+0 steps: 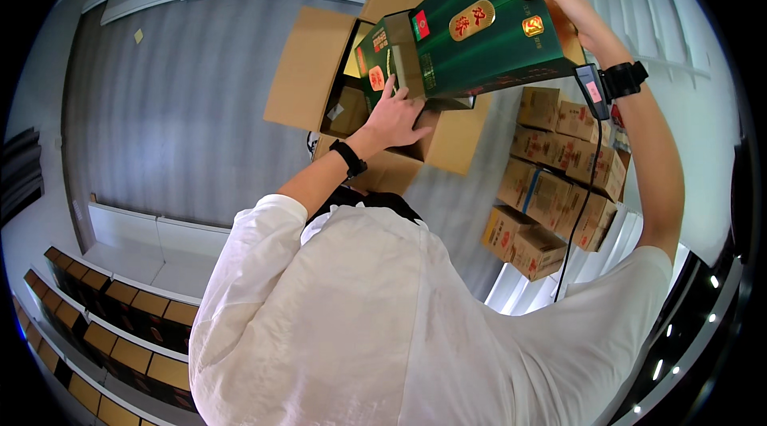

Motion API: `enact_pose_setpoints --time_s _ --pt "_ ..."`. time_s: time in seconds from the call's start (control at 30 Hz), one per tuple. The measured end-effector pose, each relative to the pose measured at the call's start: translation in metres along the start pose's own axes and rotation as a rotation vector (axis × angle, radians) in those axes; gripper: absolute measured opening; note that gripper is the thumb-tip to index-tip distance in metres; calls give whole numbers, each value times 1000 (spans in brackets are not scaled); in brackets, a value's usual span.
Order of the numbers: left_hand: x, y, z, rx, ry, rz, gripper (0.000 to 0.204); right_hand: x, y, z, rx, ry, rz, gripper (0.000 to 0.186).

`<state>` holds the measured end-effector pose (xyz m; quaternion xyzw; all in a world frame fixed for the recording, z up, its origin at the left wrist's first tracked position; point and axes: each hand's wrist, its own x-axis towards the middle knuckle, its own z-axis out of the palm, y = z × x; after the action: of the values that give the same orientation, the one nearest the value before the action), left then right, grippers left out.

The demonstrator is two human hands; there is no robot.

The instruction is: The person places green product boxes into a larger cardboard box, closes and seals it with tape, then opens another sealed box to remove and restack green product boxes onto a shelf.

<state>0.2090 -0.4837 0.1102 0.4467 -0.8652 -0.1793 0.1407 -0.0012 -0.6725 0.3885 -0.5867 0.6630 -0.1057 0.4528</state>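
Observation:
My right hand [567, 14] grips the upper right end of a large dark green gift box [479, 34] with gold and red labels. That box is tilted above an open brown cardboard carton [304, 70], whose flaps are folded outward. Inside the carton a second green box [372, 58] stands at its far side, partly hidden by the raised one. My left hand [395, 118] reaches over the carton with its fingers spread, the fingertips at the second box. Whether they press on it is hard to make out.
To the right, several brown cartons [551, 178] are stacked on the grey floor [200, 106]. White shelves [168, 238] at the lower left hold rows of dark boxes with tan tops [132, 354]. A black cable [587, 202] hangs from the device on my right wrist.

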Motion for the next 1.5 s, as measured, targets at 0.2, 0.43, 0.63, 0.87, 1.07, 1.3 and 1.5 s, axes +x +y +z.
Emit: enact_pose_setpoints --time_s 0.2,0.43,0.63,0.87,1.07,1.3,1.5 --pt "5 0 4 24 -174 123 45 3 8 3 -36 54 28 42" --pt "-3 -16 16 13 -40 114 41 2 30 53 -203 155 -73 70" --pt "-6 -23 12 19 37 153 37 19 97 119 -499 390 111 126" --pt "-23 -24 6 -45 100 161 28 26 131 184 -515 406 218 124" --pt "-30 -28 -2 10 100 178 25 43 154 207 -523 427 208 124" --pt "-34 -28 -7 13 77 174 25 60 164 221 -555 434 241 125" --pt "-29 -32 -13 -117 170 123 22 66 165 223 -560 424 236 127"
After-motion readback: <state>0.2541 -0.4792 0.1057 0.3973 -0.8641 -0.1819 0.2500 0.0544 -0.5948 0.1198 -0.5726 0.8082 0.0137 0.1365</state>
